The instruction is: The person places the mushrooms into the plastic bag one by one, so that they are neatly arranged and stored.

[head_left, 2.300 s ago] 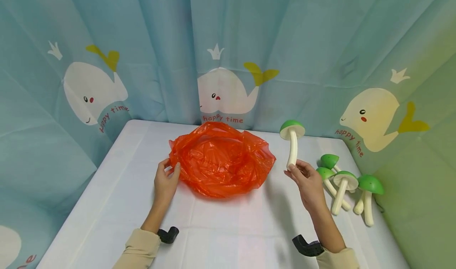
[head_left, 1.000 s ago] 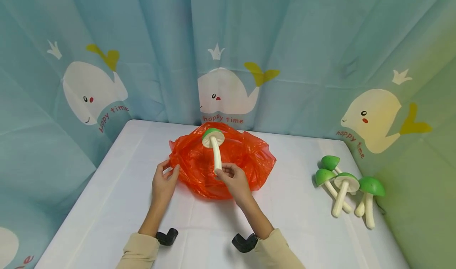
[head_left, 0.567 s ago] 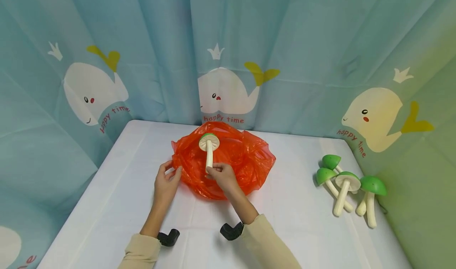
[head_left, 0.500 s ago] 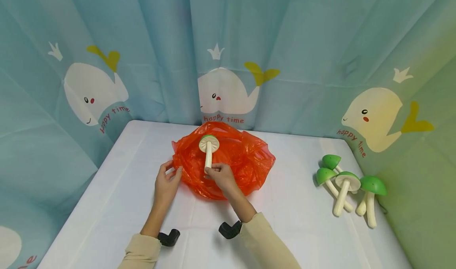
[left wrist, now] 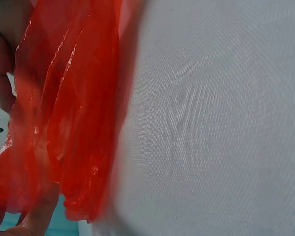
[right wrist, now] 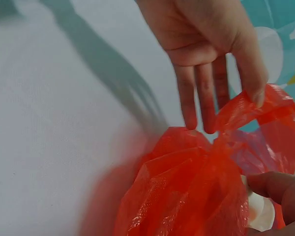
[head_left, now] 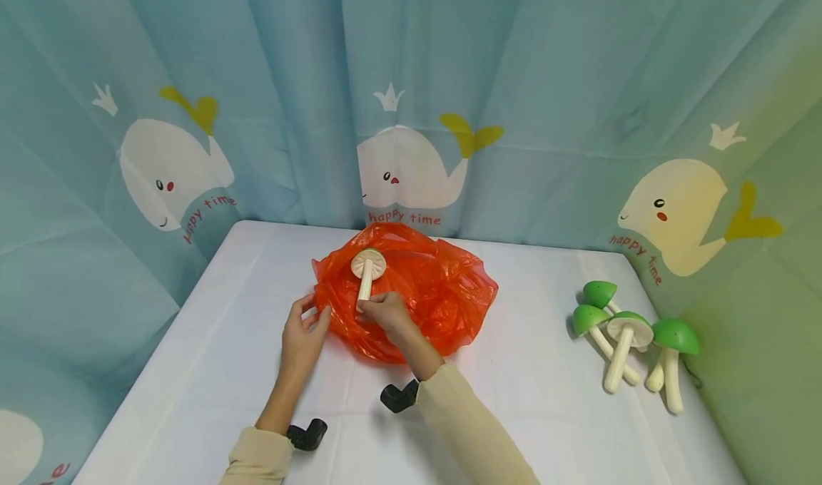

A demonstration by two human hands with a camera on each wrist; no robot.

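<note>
In the head view, my right hand (head_left: 388, 314) pinches the lower stem of a toy mushroom (head_left: 367, 265). Its green cap points away from me, with the pale underside showing. The mushroom is over the left part of an opened red plastic bag (head_left: 437, 285). My left hand (head_left: 305, 335) holds the bag's left rim between thumb and fingers. In the right wrist view, the left thumb (right wrist: 255, 93) lies on the rim, while the mushroom (right wrist: 260, 211) is mostly hidden behind the bag and right hand. Red film covers part of the right hand (left wrist: 10, 44) in the left wrist view.
Several more green-capped toy mushrooms (head_left: 626, 332) lie in a loose group at the right side of the white table (head_left: 539, 392). A blue curtain (head_left: 552, 100) with printed whales hangs behind the table's back edge. Black wrist mounts (head_left: 399, 397) are on both forearms.
My right hand has carried the mushroom left from beside the bag to over it, then lower toward its left side. The left hand has stayed at the bag's left rim.
</note>
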